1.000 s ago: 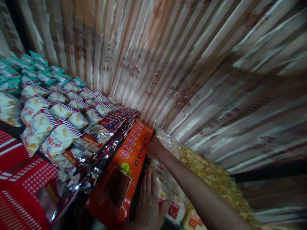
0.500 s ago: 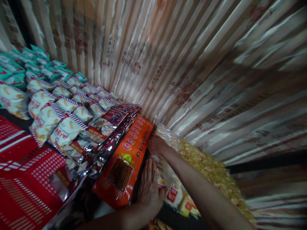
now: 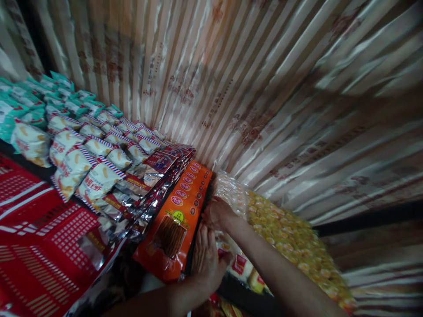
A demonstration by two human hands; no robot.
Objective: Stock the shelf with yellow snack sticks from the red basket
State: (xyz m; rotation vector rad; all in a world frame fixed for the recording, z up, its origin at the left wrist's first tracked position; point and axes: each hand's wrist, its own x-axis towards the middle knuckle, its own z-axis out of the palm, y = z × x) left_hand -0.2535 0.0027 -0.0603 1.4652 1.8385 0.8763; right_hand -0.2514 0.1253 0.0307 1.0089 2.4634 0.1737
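My left hand (image 3: 207, 260) lies with fingers stretched out along the right edge of a long orange snack packet (image 3: 180, 211). Just beyond it, my right hand (image 3: 220, 214) is bent down at the gap between that packet and clear plastic-wrapped snacks (image 3: 231, 191). Its fingertips are dim and partly hidden, so I cannot make out whether they grip anything. Brown sticks show through the orange packet's window. Beneath my right forearm are pale wrapped snacks with red labels (image 3: 239, 264).
Left of the orange packet stand silver and dark red packets (image 3: 153, 169), white striped bags (image 3: 101, 178) and green bags (image 3: 31, 94). A red plastic basket (image 3: 42, 246) is at lower left. Yellow-wrapped snacks (image 3: 291, 237) lie to the right. Pleated printed sheeting (image 3: 211, 88) rises behind.
My right hand has drawn slightly back towards me, close to the left hand's fingertips. The left hand stays beside the orange packet. The view has shifted slightly.
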